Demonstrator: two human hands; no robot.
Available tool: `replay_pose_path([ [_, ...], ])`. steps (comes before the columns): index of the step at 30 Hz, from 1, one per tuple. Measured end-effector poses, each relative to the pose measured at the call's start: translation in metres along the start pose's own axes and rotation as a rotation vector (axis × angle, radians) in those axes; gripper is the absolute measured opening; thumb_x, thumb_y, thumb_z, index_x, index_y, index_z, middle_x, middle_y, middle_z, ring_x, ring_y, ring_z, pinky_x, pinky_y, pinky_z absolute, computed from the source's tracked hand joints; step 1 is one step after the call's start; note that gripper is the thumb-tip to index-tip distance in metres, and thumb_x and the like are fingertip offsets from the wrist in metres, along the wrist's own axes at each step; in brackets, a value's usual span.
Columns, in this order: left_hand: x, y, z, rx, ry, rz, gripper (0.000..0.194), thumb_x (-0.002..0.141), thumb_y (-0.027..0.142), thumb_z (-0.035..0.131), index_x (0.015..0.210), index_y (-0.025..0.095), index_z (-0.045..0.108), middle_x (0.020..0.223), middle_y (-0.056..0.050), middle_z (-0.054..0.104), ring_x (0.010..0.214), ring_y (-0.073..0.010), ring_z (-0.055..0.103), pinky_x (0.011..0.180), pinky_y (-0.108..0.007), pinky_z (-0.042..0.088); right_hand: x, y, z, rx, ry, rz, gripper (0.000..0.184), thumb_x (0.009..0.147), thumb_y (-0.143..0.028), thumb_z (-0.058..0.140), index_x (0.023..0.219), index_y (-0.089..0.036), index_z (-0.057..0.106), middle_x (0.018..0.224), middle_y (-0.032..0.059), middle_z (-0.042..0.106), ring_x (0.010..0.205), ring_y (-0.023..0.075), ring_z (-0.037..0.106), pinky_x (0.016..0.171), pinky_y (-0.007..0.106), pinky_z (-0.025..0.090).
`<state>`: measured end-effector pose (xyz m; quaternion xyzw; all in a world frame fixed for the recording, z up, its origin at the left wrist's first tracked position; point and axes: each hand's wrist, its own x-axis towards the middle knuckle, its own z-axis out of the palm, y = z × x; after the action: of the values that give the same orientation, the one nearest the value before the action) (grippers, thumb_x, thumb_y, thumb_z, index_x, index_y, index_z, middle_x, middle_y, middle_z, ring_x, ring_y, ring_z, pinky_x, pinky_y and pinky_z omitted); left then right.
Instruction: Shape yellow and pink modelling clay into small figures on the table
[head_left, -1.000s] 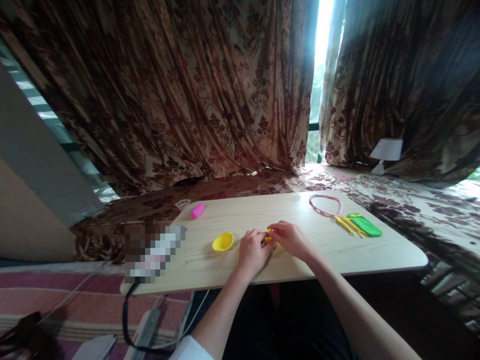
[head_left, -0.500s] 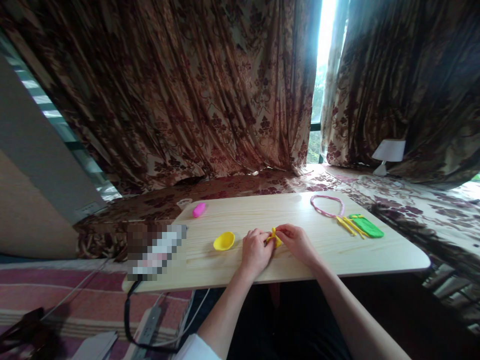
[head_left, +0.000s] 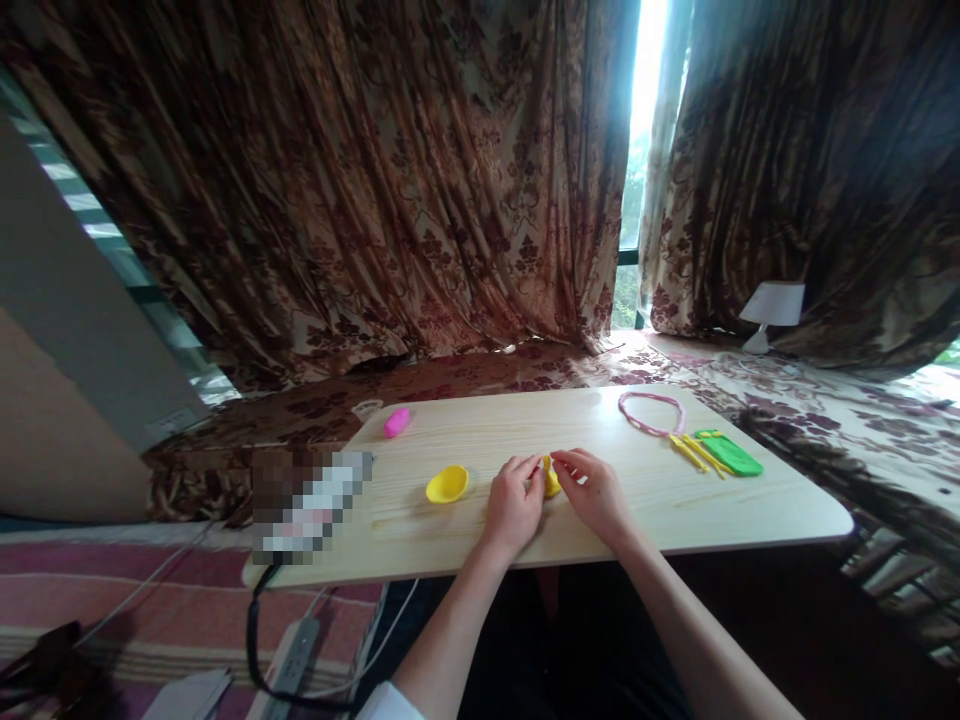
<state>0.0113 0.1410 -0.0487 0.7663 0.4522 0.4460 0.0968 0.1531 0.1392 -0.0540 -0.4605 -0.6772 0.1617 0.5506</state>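
A small yellow piece of modelling clay [head_left: 552,482] stands on the table between my hands, partly hidden by fingers. My left hand [head_left: 515,498] rests at its left side, fingers bent, with the fingertips against its upright top. From the right, my right hand [head_left: 594,488] pinches at the same raised top with thumb and forefinger. A shallow yellow clay bowl [head_left: 447,484] sits to the left of my left hand, touched by neither.
On the light wooden table [head_left: 480,430] lie a pink lump [head_left: 397,422] at the back left, a braided pink loop [head_left: 626,418], thin yellow strips [head_left: 688,453] and a flat green piece [head_left: 739,456] at right. A blurred-out object [head_left: 315,505] with a black cable occupies the left end.
My left fingers have shifted from low on the yellow clay up to its raised top. My right hand stays close, pinching beside it. The other pieces have not moved.
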Motion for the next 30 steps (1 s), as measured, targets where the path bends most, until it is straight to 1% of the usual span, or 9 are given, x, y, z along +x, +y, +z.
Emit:
replay_pose_path([
  [4,0.007,-0.003,0.006,-0.034,0.015,-0.021,0.024,0.087,0.028,0.05,0.104,0.021,0.065,0.093,-0.005,0.065,0.088,-0.0158,0.061,0.082,-0.027,0.048,0.004,0.008,0.003,0.004,-0.012,0.021,0.024,0.084,-0.02,0.047,0.097,-0.017,0.068,0.089,0.0061,0.071,0.076,0.0164,0.065,0.068,0.026,0.051],
  [6,0.009,-0.004,0.009,-0.042,0.023,-0.034,0.022,0.086,0.028,0.052,0.101,0.021,0.067,0.09,-0.004,0.065,0.086,-0.0161,0.061,0.081,-0.028,0.048,0.004,0.01,0.003,-0.002,-0.033,0.023,0.026,0.084,-0.018,0.045,0.095,-0.018,0.068,0.089,0.0051,0.071,0.078,0.0161,0.065,0.07,0.026,0.051],
  [11,0.01,-0.004,0.012,-0.059,0.03,-0.049,0.02,0.085,0.022,0.051,0.094,0.022,0.068,0.091,-0.003,0.066,0.085,-0.0153,0.061,0.08,-0.027,0.048,0.001,0.013,0.002,-0.061,-0.071,0.038,0.025,0.083,-0.018,0.046,0.086,-0.019,0.071,0.082,0.0039,0.072,0.071,0.0166,0.064,0.067,0.027,0.049],
  [14,0.009,-0.003,0.011,-0.06,0.04,-0.058,0.02,0.085,0.022,0.05,0.094,0.022,0.069,0.092,-0.003,0.067,0.085,-0.0154,0.062,0.08,-0.028,0.048,0.001,0.012,0.001,-0.091,-0.085,0.037,0.026,0.083,-0.019,0.046,0.087,-0.02,0.072,0.082,0.0037,0.071,0.07,0.0166,0.063,0.066,0.026,0.048],
  [20,0.011,-0.001,0.012,-0.05,0.058,-0.075,0.02,0.084,0.029,0.053,0.095,0.021,0.068,0.087,-0.003,0.067,0.076,-0.014,0.062,0.074,-0.026,0.049,0.001,0.009,0.0,-0.128,-0.1,0.025,0.027,0.083,-0.018,0.045,0.086,-0.019,0.071,0.078,0.0029,0.071,0.067,0.0159,0.061,0.062,0.024,0.045],
  [27,0.012,0.0,0.015,-0.014,0.063,-0.089,0.022,0.086,0.029,0.049,0.087,0.021,0.069,0.084,-0.003,0.066,0.077,-0.0143,0.061,0.075,-0.027,0.047,0.001,0.011,0.001,-0.141,-0.102,0.035,0.027,0.084,-0.02,0.045,0.088,-0.02,0.072,0.081,0.0035,0.071,0.07,0.0164,0.062,0.065,0.025,0.046],
  [30,0.012,0.0,0.015,-0.009,0.064,-0.092,0.022,0.087,0.03,0.048,0.088,0.021,0.069,0.085,-0.003,0.066,0.079,-0.0147,0.061,0.075,-0.027,0.047,0.001,0.011,0.001,-0.143,-0.099,0.04,0.027,0.084,-0.02,0.045,0.088,-0.02,0.072,0.083,0.004,0.072,0.07,0.0168,0.063,0.065,0.025,0.047],
])
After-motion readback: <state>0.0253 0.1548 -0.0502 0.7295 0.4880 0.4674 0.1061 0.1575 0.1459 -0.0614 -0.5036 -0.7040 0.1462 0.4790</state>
